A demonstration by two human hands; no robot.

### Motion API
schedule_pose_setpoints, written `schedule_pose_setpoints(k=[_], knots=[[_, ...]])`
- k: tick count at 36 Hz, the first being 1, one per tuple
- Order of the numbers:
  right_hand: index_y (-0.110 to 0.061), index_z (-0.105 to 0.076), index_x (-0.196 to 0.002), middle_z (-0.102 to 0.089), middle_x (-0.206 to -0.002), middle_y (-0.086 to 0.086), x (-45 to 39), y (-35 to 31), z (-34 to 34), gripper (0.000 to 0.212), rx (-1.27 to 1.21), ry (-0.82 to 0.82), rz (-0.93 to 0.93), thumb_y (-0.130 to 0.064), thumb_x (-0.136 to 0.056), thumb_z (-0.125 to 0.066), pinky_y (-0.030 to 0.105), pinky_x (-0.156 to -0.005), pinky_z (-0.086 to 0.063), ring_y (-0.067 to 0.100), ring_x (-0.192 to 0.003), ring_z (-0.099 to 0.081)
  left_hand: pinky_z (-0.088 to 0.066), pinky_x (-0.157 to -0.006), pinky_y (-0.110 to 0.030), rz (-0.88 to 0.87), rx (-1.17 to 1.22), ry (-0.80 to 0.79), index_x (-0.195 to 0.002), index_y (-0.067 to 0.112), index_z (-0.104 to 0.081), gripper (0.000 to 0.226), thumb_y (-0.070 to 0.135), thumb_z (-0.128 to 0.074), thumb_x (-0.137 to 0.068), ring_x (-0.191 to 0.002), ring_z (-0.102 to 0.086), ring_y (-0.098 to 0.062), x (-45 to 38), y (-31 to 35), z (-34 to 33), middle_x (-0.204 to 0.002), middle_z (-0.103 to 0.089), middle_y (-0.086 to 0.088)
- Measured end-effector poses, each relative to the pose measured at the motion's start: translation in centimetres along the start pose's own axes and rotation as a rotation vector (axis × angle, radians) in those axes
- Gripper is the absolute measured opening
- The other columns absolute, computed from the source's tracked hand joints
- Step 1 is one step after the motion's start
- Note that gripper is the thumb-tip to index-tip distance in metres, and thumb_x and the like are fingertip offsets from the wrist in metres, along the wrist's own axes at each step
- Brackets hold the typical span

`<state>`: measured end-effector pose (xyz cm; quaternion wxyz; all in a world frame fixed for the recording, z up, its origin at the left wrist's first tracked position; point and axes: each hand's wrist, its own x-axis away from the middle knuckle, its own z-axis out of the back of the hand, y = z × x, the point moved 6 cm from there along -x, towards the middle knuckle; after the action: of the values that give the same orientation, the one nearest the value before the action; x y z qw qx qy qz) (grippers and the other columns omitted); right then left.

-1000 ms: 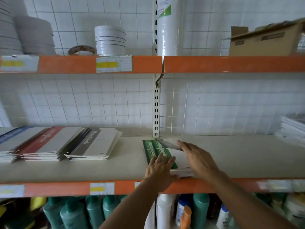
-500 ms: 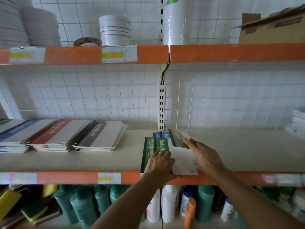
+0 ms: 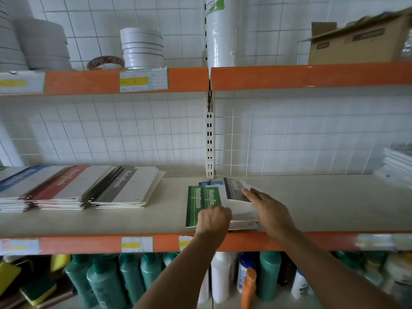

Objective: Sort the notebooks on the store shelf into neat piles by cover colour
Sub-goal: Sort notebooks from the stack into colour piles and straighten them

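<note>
- The left hand [image 3: 213, 219] is curling its fingers over the near edge of the green notebooks [image 3: 201, 202]; the right hand [image 3: 265, 205], fingers straight, is pressing flat on a grey-and-white notebook [image 3: 237, 198] that is lying partly over them.
- This mixed pile is sitting on the middle shelf [image 3: 323, 204], just in front of the slotted upright post [image 3: 209, 143], with a blue cover [image 3: 214, 183] peeking out behind.
- The notebooks are looking thin, light and floppy, with smooth covers likely to slide; pinching one by a long edge, or lifting it flat, seems safest.
- Left of the post, three sorted piles [image 3: 73, 188] are lying fanned, blue, red and grey.
- Far right of the post, a white stack [image 3: 396, 163] is resting.
- Nothing is standing between the hands and the sorted piles.
</note>
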<state>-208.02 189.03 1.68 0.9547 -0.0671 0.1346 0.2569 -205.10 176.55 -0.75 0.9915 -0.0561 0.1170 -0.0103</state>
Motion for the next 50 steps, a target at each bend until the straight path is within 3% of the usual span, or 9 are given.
schedule_pose_setpoints(k=[5, 8, 13, 19, 23, 25, 27, 34, 50], knots=[[-0.03, -0.007, -0.153, -0.018, -0.159, -0.003, -0.4, 0.2, -0.7, 0.079, 0.009, -0.012, 0.013, -0.001, -0.092, -0.048, 0.025, -0.107, -0.033, 0.012, -0.142, -0.026, -0.048, -0.085, -0.033, -0.065, 0.083, -0.05, -0.127, 0.016, -0.054, 0.039, 0.041, -0.048, -0.096, -0.107, -0.06, -0.023, -0.2, -0.2, -0.5, -0.12, -0.061, -0.005], [-0.029, -0.008, -0.153, -0.02, -0.158, -0.003, -0.5, 0.6, -0.9, 0.08, 0.011, -0.004, 0.005, -0.006, -0.092, -0.054, 0.024, -0.106, -0.034, 0.012, -0.141, -0.028, -0.047, -0.077, -0.03, -0.14, 0.109, -0.093, -0.121, 0.02, -0.052, 0.034, 0.044, -0.04, -0.099, -0.101, -0.061, -0.021, -0.4, -0.5, -0.6, -0.117, -0.062, -0.003], [-0.029, -0.008, -0.153, -0.021, -0.158, -0.002, -0.6, 1.0, -0.5, 0.078, 0.003, 0.02, 0.008, -0.006, -0.092, -0.052, 0.025, -0.103, -0.038, 0.013, -0.141, -0.029, -0.051, -0.076, -0.031, -0.106, 0.09, -0.066, -0.128, 0.02, -0.045, 0.028, 0.017, -0.044, -0.1, -0.095, -0.063, -0.024, -0.3, -0.1, -0.6, -0.111, -0.062, -0.008], [-0.029, -0.005, -0.153, -0.016, -0.159, -0.003, -0.6, 1.5, 0.3, 0.081, 0.012, 0.016, 0.025, 0.004, -0.091, -0.045, 0.023, -0.104, -0.036, 0.012, -0.143, -0.025, -0.054, -0.08, -0.034, -0.024, 0.128, 0.064, -0.125, 0.019, -0.053, 0.031, 0.012, -0.048, -0.096, -0.1, -0.063, -0.023, -0.1, -0.8, -0.5, -0.12, -0.062, -0.002], [-0.028, -0.004, -0.153, -0.015, -0.159, -0.003, -1.2, 1.3, 1.2, 0.085, 0.002, 0.028, 0.039, 0.005, -0.088, -0.048, 0.025, -0.103, -0.037, 0.012, -0.143, -0.025, -0.052, -0.039, -0.028, -0.096, 0.151, 0.305, -0.085, 0.015, -0.072, 0.033, 0.006, -0.084, -0.056, -0.062, -0.07, -0.018, 0.8, -2.7, 1.9, -0.078, -0.071, -0.002], [-0.028, -0.005, -0.153, -0.016, -0.159, -0.003, -1.6, 0.9, 1.4, 0.084, -0.02, 0.043, 0.041, 0.008, -0.087, -0.044, 0.026, -0.103, -0.038, 0.012, -0.143, -0.026, -0.049, -0.032, -0.028, -0.133, 0.125, 0.413, -0.081, 0.015, -0.072, 0.017, 0.009, -0.064, -0.067, -0.058, -0.069, -0.017, 1.7, -3.9, 3.3, -0.075, -0.071, -0.003], [-0.028, -0.005, -0.153, -0.016, -0.159, -0.003, -2.1, 0.0, 1.5, 0.083, -0.034, 0.062, 0.048, 0.01, -0.088, -0.04, 0.026, -0.103, -0.038, 0.012, -0.143, -0.026, -0.049, -0.033, -0.027, -0.127, 0.101, 0.453, -0.082, 0.015, -0.073, 0.035, 0.017, -0.04, -0.071, -0.062, -0.07, -0.016, 2.5, -5.5, 4.3, -0.08, -0.073, -0.002], [-0.029, -0.006, -0.153, -0.017, -0.159, -0.003, -3.1, -5.5, 1.9, 0.081, -0.046, 0.1, 0.12, 0.01, -0.09, -0.039, 0.025, -0.106, -0.036, 0.012, -0.143, -0.026, -0.056, -0.043, -0.034, -0.012, 0.05, 0.507, -0.089, 0.013, -0.077, 0.046, 0.013, -0.033, -0.072, -0.073, -0.073, -0.02, 5.8, -12.3, 5.5, -0.09, -0.075, -0.006], [-0.026, -0.016, -0.152, -0.029, -0.154, -0.003, -6.6, -28.4, -0.5, 0.076, -0.042, 0.086, 0.251, 0.007, -0.089, -0.041, 0.025, -0.1, -0.037, 0.017, -0.137, -0.036, -0.048, -0.041, -0.019, 0.151, -0.06, 0.549, -0.089, 0.026, -0.079, 0.047, 0.012, -0.045, -0.06, -0.07, -0.071, -0.009, 19.1, -33.3, 7.0, -0.09, -0.075, 0.007]])
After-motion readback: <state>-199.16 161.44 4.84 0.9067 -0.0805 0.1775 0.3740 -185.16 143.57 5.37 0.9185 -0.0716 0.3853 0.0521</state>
